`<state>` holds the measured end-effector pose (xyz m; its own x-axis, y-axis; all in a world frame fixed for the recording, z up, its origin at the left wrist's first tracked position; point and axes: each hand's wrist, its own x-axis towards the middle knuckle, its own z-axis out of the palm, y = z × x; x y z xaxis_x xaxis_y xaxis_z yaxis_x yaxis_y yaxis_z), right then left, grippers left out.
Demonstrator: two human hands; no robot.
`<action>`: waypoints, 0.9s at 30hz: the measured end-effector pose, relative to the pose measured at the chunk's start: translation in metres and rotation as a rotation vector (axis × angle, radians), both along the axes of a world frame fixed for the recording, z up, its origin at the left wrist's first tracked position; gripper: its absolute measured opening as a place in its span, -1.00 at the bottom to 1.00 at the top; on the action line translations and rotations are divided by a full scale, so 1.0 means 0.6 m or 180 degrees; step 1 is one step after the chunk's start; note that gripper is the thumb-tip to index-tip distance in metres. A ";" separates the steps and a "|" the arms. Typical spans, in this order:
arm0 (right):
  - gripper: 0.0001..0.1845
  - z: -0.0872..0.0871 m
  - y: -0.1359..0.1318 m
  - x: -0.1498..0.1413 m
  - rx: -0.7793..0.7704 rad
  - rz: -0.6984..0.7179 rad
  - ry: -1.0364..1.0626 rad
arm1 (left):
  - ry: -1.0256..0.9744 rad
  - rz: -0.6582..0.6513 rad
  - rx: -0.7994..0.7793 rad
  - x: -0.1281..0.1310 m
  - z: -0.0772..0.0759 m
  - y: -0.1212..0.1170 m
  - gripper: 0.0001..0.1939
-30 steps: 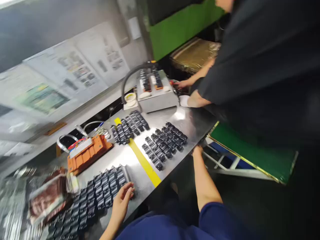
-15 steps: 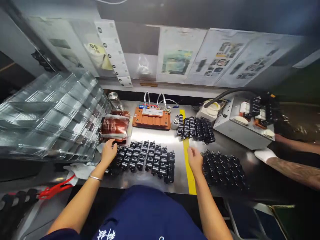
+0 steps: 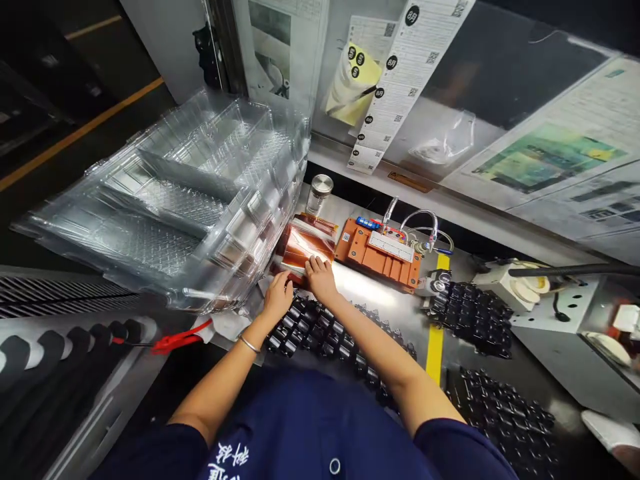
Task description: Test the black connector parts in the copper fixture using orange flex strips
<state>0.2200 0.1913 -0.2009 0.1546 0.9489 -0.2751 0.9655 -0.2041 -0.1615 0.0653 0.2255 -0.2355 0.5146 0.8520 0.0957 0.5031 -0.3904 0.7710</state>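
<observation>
Both my hands reach to the far left of the steel bench (image 3: pixel 370 293). My left hand (image 3: pixel 279 295) lies with fingers stretched at the near edge of a clear bag of copper-brown parts (image 3: pixel 305 243). My right hand (image 3: pixel 320 277) rests beside it, fingers flat on the same bag. Just below my hands lies a block of small black parts (image 3: pixel 330 337) set in rows. Nothing is gripped in either hand as far as I can see.
A tall stack of clear plastic trays (image 3: pixel 185 200) leans at the left. An orange fixture with wires (image 3: pixel 383 252) and a small jar (image 3: pixel 319 193) stand behind. More black parts (image 3: pixel 473 310) lie right of a yellow tape line (image 3: pixel 435 343). A grey control box (image 3: pixel 565 320) sits far right.
My view has swung left. My right hand crossed from the yellow line to the copper-brown bag, and my left hand moved up from the black parts to join it.
</observation>
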 end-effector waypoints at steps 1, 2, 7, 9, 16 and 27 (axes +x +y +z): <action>-0.51 0.002 0.001 0.001 -0.0044 0.0006 -0.0010 | -0.0124 0.0063 -0.0136 -0.007 0.000 0.001 -0.68; -0.52 0.004 0.001 0.002 -0.0077 0.0005 -0.0011 | -0.0215 0.0087 -0.0242 -0.012 0.004 0.003 -0.72; -0.45 0.020 0.011 0.012 -0.0117 0.0055 -0.0058 | -0.0714 -0.0290 0.0520 -0.025 0.100 -0.002 -0.79; -0.46 0.039 0.018 0.021 -0.0205 0.0083 -0.0017 | -0.1053 -0.0449 0.1313 -0.049 0.162 -0.015 -0.71; -0.60 0.251 0.081 -0.061 0.2119 0.0888 0.0893 | -0.1009 0.1856 0.2565 -0.164 0.223 -0.040 -0.23; -0.62 0.323 0.156 -0.261 0.1707 0.2453 -0.0126 | -0.0536 0.2543 0.1425 -0.121 0.139 0.021 -0.07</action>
<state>0.0634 0.2849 -0.0071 -0.5692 0.7920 0.2205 0.8102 0.5859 -0.0130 -0.0075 0.2380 -0.1522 -0.2591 0.8132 0.5211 0.6460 -0.2552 0.7194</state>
